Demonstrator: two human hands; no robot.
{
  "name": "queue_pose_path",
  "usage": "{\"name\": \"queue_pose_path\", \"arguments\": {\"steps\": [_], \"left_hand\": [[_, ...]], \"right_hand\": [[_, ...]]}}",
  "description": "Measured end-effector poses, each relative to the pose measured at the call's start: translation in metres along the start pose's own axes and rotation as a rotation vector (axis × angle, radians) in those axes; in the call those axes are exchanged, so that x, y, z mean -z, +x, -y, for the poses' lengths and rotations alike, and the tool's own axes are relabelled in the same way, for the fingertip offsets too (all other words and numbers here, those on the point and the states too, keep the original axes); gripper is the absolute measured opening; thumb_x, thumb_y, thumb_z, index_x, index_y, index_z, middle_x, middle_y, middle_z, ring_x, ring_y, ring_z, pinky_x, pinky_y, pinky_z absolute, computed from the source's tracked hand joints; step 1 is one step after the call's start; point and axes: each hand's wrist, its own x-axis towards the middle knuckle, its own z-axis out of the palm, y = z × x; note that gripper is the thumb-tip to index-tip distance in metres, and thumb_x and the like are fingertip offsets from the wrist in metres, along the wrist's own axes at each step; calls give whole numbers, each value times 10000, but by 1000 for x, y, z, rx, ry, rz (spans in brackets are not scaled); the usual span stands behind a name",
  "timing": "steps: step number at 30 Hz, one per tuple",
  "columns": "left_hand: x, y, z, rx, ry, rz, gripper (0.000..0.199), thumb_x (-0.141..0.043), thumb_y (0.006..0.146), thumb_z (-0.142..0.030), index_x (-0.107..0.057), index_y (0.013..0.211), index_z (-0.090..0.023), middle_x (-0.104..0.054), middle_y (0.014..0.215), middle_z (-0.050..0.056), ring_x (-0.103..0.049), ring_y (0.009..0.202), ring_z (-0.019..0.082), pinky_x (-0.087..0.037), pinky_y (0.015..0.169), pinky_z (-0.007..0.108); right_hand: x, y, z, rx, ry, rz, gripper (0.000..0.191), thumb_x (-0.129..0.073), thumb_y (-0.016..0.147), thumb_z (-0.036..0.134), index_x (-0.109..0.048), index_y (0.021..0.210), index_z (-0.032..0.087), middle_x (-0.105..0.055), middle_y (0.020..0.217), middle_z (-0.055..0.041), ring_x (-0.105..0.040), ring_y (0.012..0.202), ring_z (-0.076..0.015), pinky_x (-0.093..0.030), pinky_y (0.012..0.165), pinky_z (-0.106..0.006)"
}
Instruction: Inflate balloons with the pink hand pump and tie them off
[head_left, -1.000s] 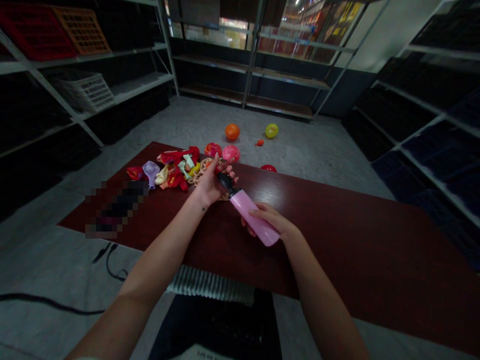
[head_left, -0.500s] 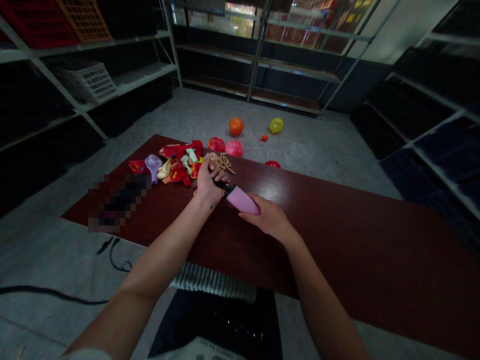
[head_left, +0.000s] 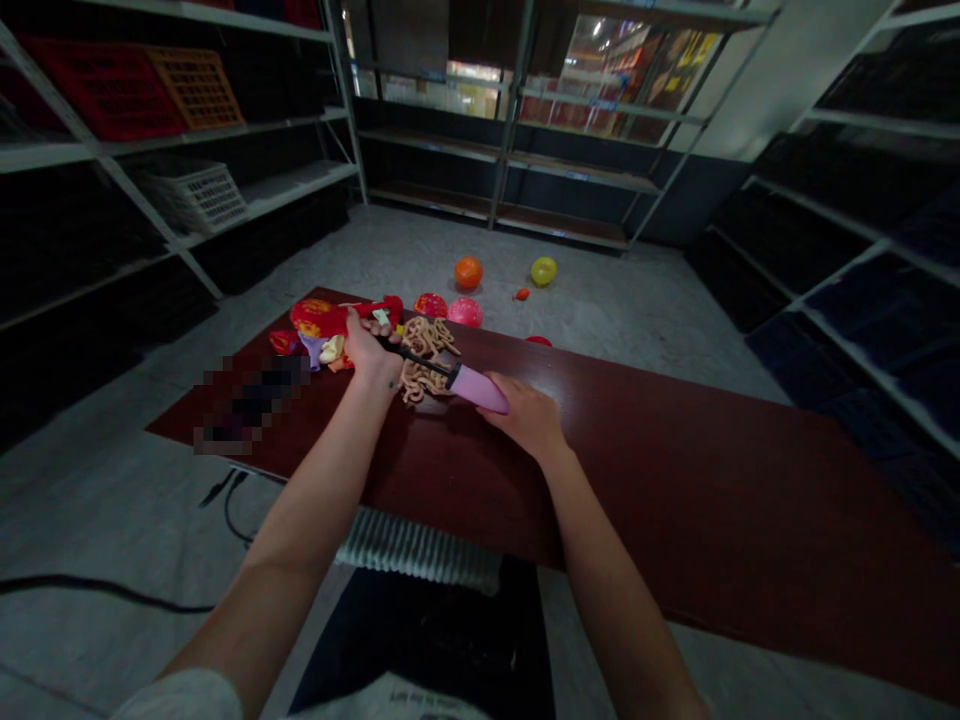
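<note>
A pink hand pump [head_left: 480, 389] with a black rod lies across the space between my hands. My right hand [head_left: 529, 415] is wrapped round its pink barrel. My left hand [head_left: 369, 350] is closed on the black end of the pump, at the far end of the extended rod. Just beyond my left hand, a red and yellow balloon [head_left: 319, 318] looks partly filled; its neck is hidden by the hand. Limp balloons [head_left: 332, 350] in several colours lie beside it. Tan rubber bands or strings [head_left: 429, 340] are heaped right of my left hand.
The dark red table [head_left: 637, 450] stretches to the right. A blurred dark object [head_left: 259, 400] lies on its left part. Orange [head_left: 469, 273], yellow [head_left: 544, 271], red and pink balloons rest on the floor beyond. Shelves with crates stand left; a black cable runs on the floor.
My left hand has moved left, away from my right, and the black rod now shows between them. A swollen red and yellow balloon has appeared by my left hand. The view has tilted up.
</note>
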Motion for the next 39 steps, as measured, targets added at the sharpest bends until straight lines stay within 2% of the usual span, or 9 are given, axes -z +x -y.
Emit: {"name": "queue_pose_path", "arguments": {"steps": [4, 8, 13, 18, 22, 25, 31, 36, 39], "left_hand": [[-19, -10, -27, -130, 10, -3, 586, -561, 1030, -560, -315, 640, -199, -274, 466, -82, -310, 348, 59, -257, 360, 194], [-45, -26, -59, -226, 18, 16, 562, -509, 1069, -498, -303, 641, -196, -256, 468, -74, -286, 347, 70, -244, 365, 208], [-74, -37, -73, -327, 95, 231, 551, -472, 1072, -450, -250, 631, -207, -219, 475, -62, -261, 343, 87, -239, 381, 231], [-93, -39, -46, -341, 136, 395, 531, -536, 1039, -408, -270, 616, -228, -240, 464, -46, -277, 362, 118, -214, 391, 270], [-101, -45, -10, -328, 139, 385, 538, -516, 1064, -415, -255, 633, -226, -218, 471, -63, -246, 369, 107, -195, 402, 271], [-100, -51, 22, -290, 166, 408, 537, -490, 1090, -424, -262, 645, -229, -201, 486, -78, -220, 376, 94, -189, 426, 273], [-87, -68, 83, -214, 275, 418, 640, -492, 1043, -615, -267, 581, -234, -217, 428, -76, -204, 352, 97, -163, 412, 291], [-81, -83, 95, -125, 325, 509, 684, -524, 1011, -653, -285, 527, -233, -252, 379, -61, -245, 337, 97, -188, 425, 291], [-73, -81, 86, -123, 288, 453, 669, -501, 1041, -618, -276, 540, -235, -254, 387, -61, -238, 355, 94, -170, 447, 298]], "right_hand": [[-5, 2, 2, 30, 30, -41, 592, -682, 894, 436, -548, 1438, 244, -657, 1391, -112, -652, 1200, -310, -514, 1004, -463], [-10, 4, 7, 26, 109, -89, 582, -685, 893, 441, -553, 1423, 240, -654, 1394, -106, -646, 1212, -293, -513, 1015, -453], [-14, 7, 9, 11, 197, -164, 588, -701, 890, 453, -542, 1424, 262, -649, 1407, -91, -661, 1196, -273, -530, 998, -426], [-21, 8, 1, -104, 151, -308, 537, -723, 867, 428, -585, 1348, 233, -706, 1304, -84, -690, 1134, -274, -552, 947, -407], [-27, 9, -8, -176, 112, -403, 531, -747, 831, 462, -609, 1295, 245, -739, 1229, -70, -716, 1057, -267, -566, 872, -375], [-30, 10, -11, -207, 115, -431, 522, -741, 830, 447, -604, 1294, 251, -749, 1203, -55, -725, 1030, -256, -563, 822, -349], [-30, 10, -11, -279, 114, -485, 482, -720, 834, 455, -619, 1259, 250, -759, 1151, -53, -731, 982, -259, -544, 769, -339], [-26, 6, -14, -315, 92, -497, 466, -718, 837, 447, -622, 1246, 246, -761, 1123, -51, -730, 962, -257, -531, 754, -334], [-24, 5, -14, -279, 52, -447, 468, -712, 845, 451, -620, 1256, 247, -758, 1135, -58, -726, 968, -255, -528, 759, -333]]}}
